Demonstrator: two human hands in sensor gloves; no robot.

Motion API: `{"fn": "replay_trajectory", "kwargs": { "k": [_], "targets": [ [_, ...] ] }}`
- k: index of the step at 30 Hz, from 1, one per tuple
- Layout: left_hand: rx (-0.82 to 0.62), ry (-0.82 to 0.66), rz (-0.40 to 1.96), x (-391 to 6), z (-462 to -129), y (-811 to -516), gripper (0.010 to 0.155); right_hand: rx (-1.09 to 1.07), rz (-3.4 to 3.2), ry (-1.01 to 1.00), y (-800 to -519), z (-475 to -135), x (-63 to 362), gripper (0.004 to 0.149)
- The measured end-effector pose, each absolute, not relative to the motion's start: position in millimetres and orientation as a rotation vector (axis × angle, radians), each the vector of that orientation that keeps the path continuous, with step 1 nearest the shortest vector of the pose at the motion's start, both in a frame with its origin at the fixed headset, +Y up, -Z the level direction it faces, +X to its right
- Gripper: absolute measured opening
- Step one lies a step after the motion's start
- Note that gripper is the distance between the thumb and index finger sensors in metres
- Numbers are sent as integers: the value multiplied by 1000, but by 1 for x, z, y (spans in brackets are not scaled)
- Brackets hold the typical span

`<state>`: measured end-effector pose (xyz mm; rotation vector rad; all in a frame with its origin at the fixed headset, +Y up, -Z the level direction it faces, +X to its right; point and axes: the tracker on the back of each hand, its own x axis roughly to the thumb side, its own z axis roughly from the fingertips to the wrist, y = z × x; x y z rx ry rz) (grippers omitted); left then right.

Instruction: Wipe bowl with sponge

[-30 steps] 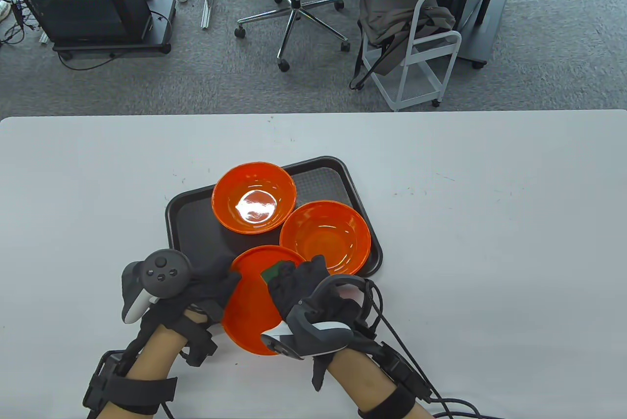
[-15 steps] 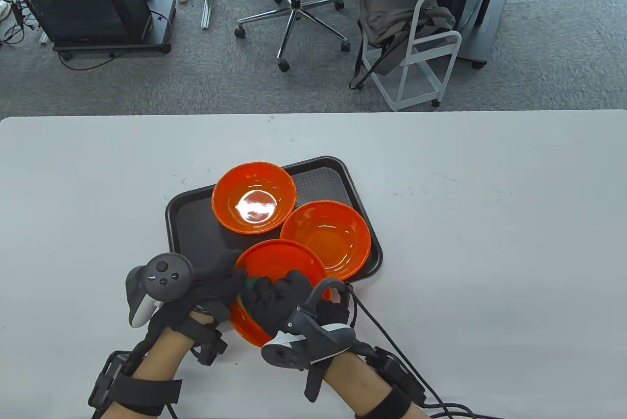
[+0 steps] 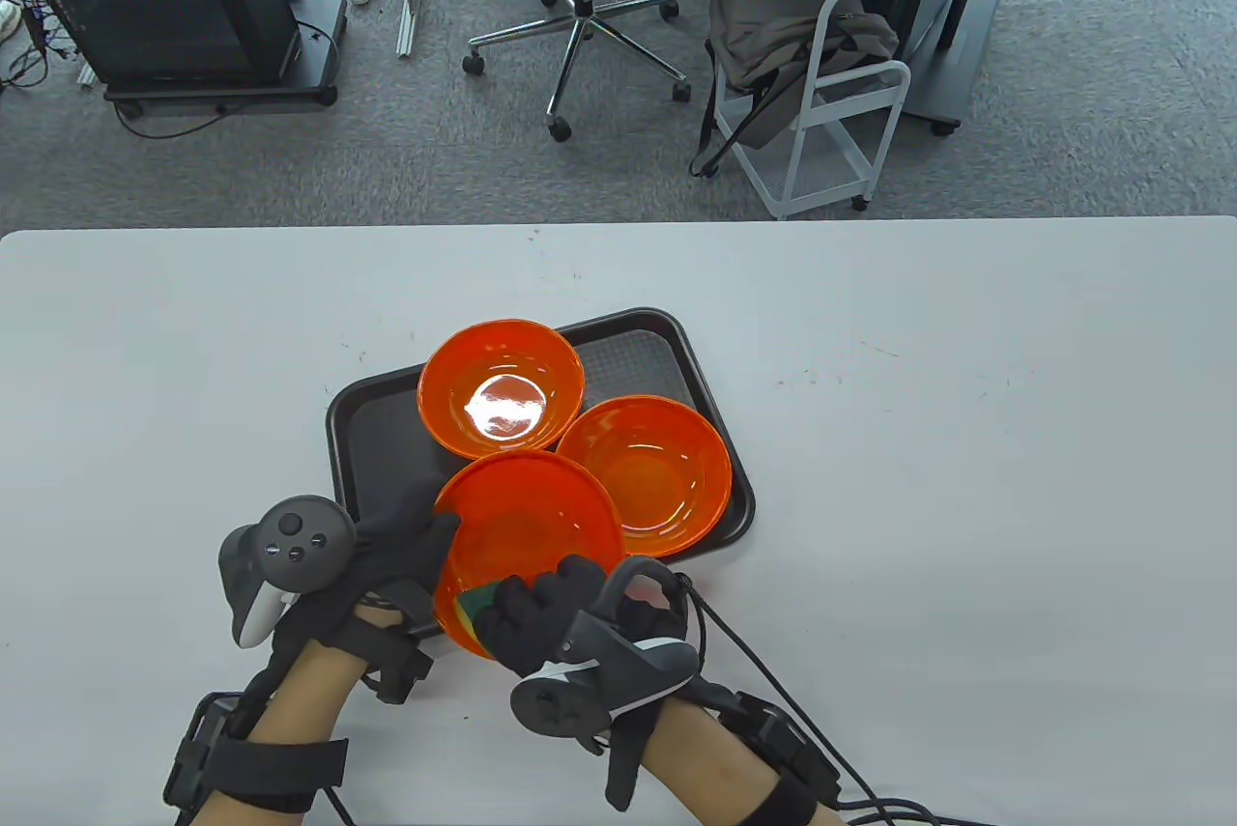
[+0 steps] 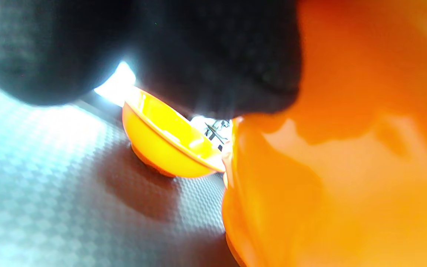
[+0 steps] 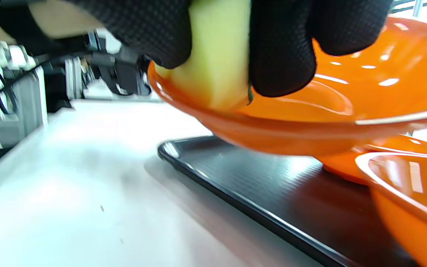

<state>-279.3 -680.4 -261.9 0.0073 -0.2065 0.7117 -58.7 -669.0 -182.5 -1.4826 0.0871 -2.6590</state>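
My left hand [image 3: 406, 541] grips the left rim of an orange bowl [image 3: 532, 526] and holds it tilted above the near edge of the black tray [image 3: 372, 425]. The bowl fills the right side of the left wrist view [image 4: 347, 167]. My right hand [image 3: 536, 609] holds a yellow-green sponge [image 3: 475, 602] and presses it against the bowl's near rim. In the right wrist view my fingers [image 5: 280, 44] pinch the sponge [image 5: 217, 55] onto the inside edge of the bowl [image 5: 328, 104].
Two more orange bowls stand on the tray, one at the back [image 3: 501, 389] and one on the right [image 3: 646, 476]. The white table [image 3: 966, 478] lies all around the tray. Cables trail from my right wrist [image 3: 763, 671].
The held bowl has moved up and left and turned its inside more upward. My right hand with the sponge has slid from the bowl's middle down to its near-left rim.
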Motion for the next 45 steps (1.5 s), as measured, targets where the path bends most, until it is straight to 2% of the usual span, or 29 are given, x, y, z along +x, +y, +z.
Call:
{"fn": "replay_trajectory", "kwargs": {
  "k": [5, 13, 24, 31, 36, 41, 43, 45],
  "targets": [
    [10, -175, 735, -290, -263, -678, 54, -1372, -2600, 130, -665, -184, -54, 48],
    [11, -153, 784, -298, -263, -676, 54, -1195, -2556, 339, -656, -192, -33, 47],
    [-30, -148, 898, -303, -263, -677, 55, -1114, -2623, 687, -646, -202, -5, 48],
    [-47, -137, 926, -305, -263, -676, 55, -1081, -2680, 786, -644, -207, 7, 49],
    [-7, -128, 927, -309, -262, -674, 54, -1053, -2883, 866, -645, -212, 23, 51],
    [-26, -123, 1037, -314, -263, -676, 54, -1000, -3143, 1011, -647, -218, 45, 51],
    [-33, -139, 1081, -314, -264, -676, 54, -1054, -3261, 1004, -648, -221, 51, 51],
    [-54, -154, 1109, -313, -264, -677, 54, -1208, -3354, 976, -651, -222, 51, 51]
  ]
}}
